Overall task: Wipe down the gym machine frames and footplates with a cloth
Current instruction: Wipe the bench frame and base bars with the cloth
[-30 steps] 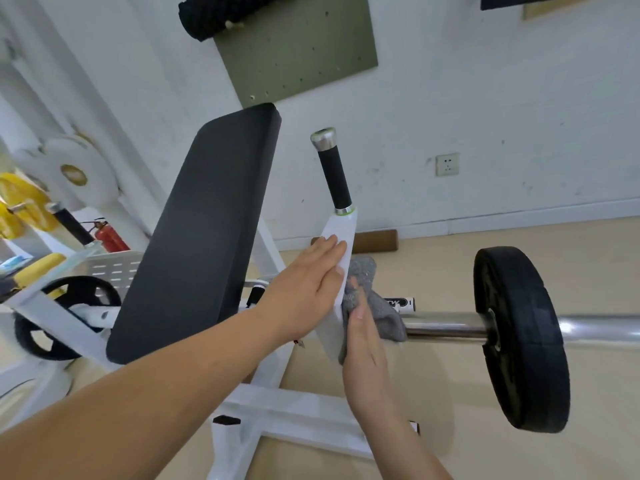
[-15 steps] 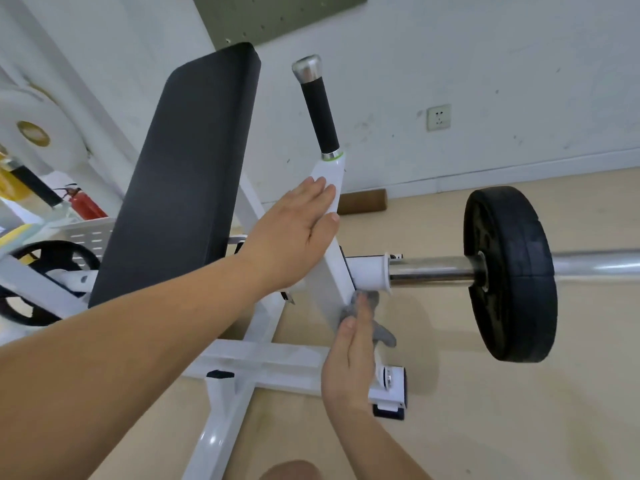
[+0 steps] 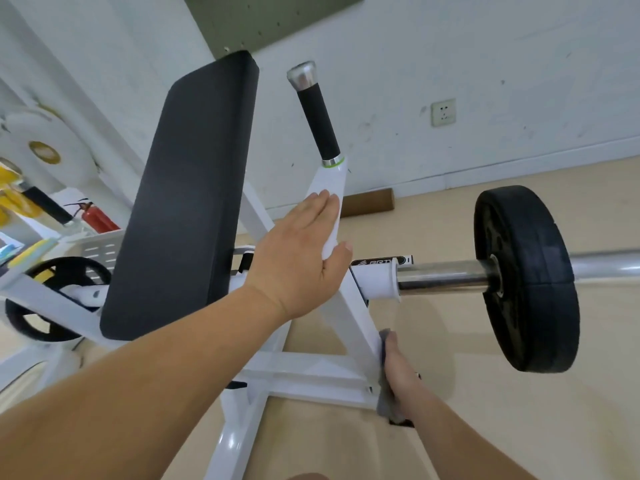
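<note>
A white gym machine frame (image 3: pixel 304 374) with a black pad (image 3: pixel 187 188) fills the middle. Its white lever arm (image 3: pixel 353 306) slopes up to a black grip handle (image 3: pixel 317 116). My left hand (image 3: pixel 301 261) rests flat on the upper part of that arm, fingers straight. My right hand (image 3: pixel 398 368) presses a grey cloth (image 3: pixel 385 400) against the arm's lower end, near the base bar. Most of the cloth is hidden behind the hand.
A chrome sleeve (image 3: pixel 446 277) sticks out to the right of the arm and carries a black weight plate (image 3: pixel 526 278). Yellow and white plates (image 3: pixel 34 150), a red extinguisher (image 3: pixel 98 218) and a second machine stand at the left. Beige floor lies below; a wall socket (image 3: pixel 443 111) is behind.
My right hand has slid the cloth down the lever arm from beside the sleeve to the base. My left hand has stayed on the upper arm.
</note>
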`<act>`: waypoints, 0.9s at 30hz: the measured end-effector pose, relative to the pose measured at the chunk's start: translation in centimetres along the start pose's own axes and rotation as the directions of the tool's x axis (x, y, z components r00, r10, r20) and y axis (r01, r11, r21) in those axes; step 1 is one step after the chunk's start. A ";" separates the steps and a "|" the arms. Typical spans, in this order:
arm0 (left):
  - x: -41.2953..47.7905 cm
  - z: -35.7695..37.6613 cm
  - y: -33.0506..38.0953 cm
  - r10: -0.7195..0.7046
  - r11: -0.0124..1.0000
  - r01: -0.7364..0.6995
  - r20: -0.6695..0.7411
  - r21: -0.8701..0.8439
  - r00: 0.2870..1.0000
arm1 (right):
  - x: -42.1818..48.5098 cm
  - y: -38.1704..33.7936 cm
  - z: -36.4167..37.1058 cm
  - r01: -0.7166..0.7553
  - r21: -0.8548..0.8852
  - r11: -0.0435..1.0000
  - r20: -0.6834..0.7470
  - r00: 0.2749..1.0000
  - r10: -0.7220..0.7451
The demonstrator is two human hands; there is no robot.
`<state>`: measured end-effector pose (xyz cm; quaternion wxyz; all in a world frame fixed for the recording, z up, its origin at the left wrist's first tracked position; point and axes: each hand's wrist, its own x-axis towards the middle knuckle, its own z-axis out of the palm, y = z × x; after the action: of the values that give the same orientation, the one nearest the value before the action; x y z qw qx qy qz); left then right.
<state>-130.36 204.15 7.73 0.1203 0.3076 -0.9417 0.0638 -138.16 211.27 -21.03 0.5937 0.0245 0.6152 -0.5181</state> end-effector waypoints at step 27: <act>0.6 1.5 -0.8 -0.002 1.000 0.003 -0.141 0.009 0.990 | -1.1 0.6 4.4 0.274 0.309 0.911 -0.148 0.960 -0.238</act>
<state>-130.65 202.87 6.52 0.1853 0.3042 -0.9301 0.0894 -134.38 209.30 -19.52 0.4746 0.0690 0.5496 -0.6840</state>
